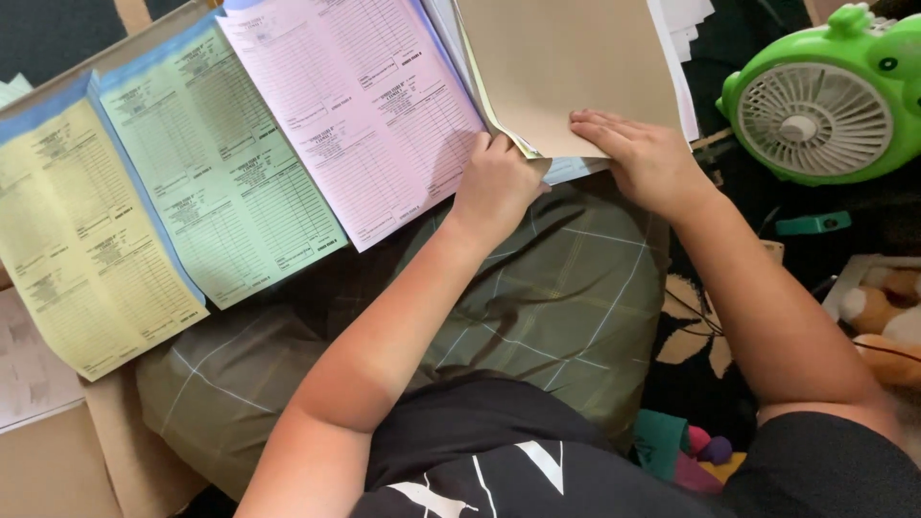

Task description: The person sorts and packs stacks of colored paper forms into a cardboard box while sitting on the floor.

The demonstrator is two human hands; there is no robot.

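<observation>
Tan card sheet [566, 67], plain and unprinted, tops a stack of papers at the upper middle of the head view, its lower edge hanging over a green checked cushion [566, 297] that fills the person's lap.

Left of the tan card sheet, 3 printed form sheets lie side by side and overlapping: a pink form sheet [355, 105] closest to it, a green form sheet [216, 163] next, and a yellow form sheet [86, 240] farthest out, each with a blue edge showing beside it. Right of the tan card sheet, well apart, stands a green plastic desk fan [825, 96] with a white grille; below the fan lies a small teal object [814, 223], and lower still a tan stuffed toy [878, 317].

The left hand [494, 182] is curled at the sheet's lower left corner, fingers tucked together against the stack's edge; whether they pinch a sheet cannot be told. The right hand [643, 158] lies flat on the sheet's lower right corner, fingers [600, 123] extended close together and pressing down.
</observation>
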